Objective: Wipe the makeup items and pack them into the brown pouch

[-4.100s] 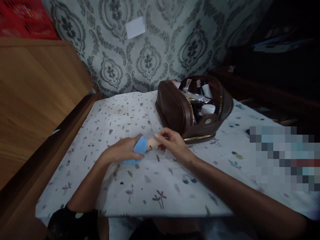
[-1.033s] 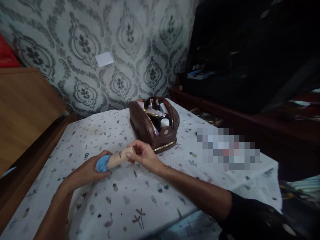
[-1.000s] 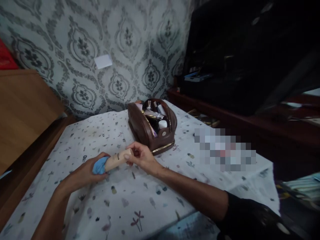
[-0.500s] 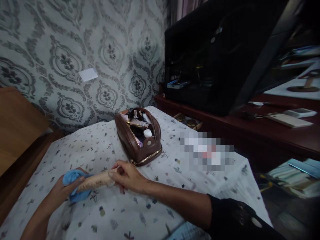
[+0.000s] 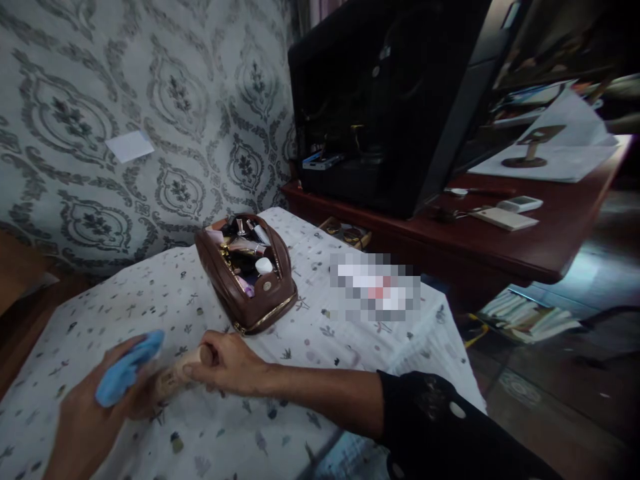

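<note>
My right hand is closed around one end of a beige cosmetic tube, which has dark printing on its side. The tube lies level above the patterned cloth, pointing toward my left hand. That hand grips a folded light-blue cloth between thumb and fingers. Motion smears its fingertips near the tube's far end, so whether they touch the tube is unclear. Just beyond my hands stands an open brown makeup bag, filled with several cosmetics, among them a white-capped jar.
A white patterned cloth covers the surface under the bag. To its right lies a pixelated item. A dark red desk carries a large black screen. Books are stacked low at the right.
The view has turned to the right. My left hand has shifted along the tube, and the blue cloth, earlier wrapped about the tube's end, now sits higher in that hand.
</note>
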Demonstrator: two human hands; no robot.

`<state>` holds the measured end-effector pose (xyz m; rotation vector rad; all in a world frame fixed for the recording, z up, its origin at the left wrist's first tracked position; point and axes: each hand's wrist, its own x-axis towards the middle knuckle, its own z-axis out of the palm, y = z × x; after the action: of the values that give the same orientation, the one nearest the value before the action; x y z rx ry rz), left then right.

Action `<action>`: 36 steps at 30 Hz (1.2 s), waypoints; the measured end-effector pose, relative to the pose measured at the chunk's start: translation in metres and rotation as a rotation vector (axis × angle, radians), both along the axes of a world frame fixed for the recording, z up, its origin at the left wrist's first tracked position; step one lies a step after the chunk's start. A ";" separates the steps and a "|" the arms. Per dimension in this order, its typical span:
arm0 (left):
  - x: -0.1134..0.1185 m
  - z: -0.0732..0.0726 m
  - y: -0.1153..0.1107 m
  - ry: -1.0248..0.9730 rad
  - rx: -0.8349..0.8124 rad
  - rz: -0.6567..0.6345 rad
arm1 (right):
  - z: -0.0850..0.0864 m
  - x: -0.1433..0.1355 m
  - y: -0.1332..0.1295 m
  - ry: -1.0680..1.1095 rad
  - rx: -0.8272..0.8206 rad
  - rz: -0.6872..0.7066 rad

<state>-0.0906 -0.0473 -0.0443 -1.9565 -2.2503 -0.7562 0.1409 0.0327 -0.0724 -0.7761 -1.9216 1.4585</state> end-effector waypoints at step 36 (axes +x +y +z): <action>0.042 0.123 0.055 0.509 0.086 -0.459 | 0.061 0.038 -0.016 0.021 0.224 0.006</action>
<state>-0.0482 0.0075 0.0787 -2.3183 -1.4838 -0.3126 0.1791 0.0168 -0.0118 -0.6501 -2.0293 1.2231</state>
